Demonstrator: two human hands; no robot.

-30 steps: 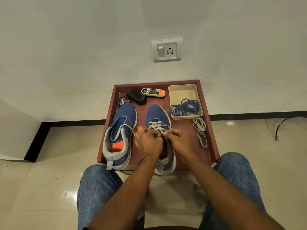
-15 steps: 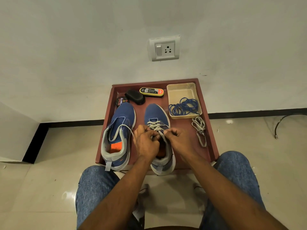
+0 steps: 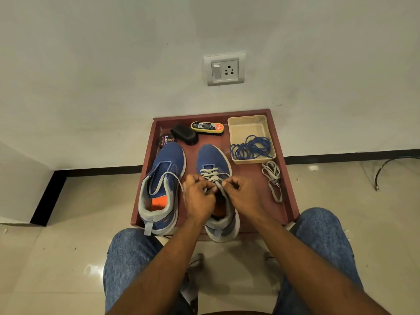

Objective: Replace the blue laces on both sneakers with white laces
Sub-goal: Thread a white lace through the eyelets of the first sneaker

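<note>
Two blue sneakers stand on a dark red tray (image 3: 287, 189). The right sneaker (image 3: 212, 159) has a white lace (image 3: 210, 173) threaded through its front eyelets. My left hand (image 3: 198, 197) and my right hand (image 3: 244, 195) sit over its tongue, each pinching an end of that lace. One loose end arcs from my left hand across the left sneaker (image 3: 164, 178), which has no lace in its eyelets. The blue laces (image 3: 250, 147) lie coiled in a shallow beige dish (image 3: 248, 125). A second white lace (image 3: 272, 178) lies bundled on the tray at the right.
At the tray's back sit a black brush (image 3: 184, 134), a yellow-rimmed polish sponge (image 3: 206, 127) and a round polish tin (image 3: 166, 140). The tray stands against a wall with a socket (image 3: 225, 69). My knees in jeans flank the tray's near edge. A black cable (image 3: 391, 167) lies on the floor, right.
Both hands have stayed on the right sneaker's lace, shifting slightly forward and a little apart. The view has tilted down a bit.
</note>
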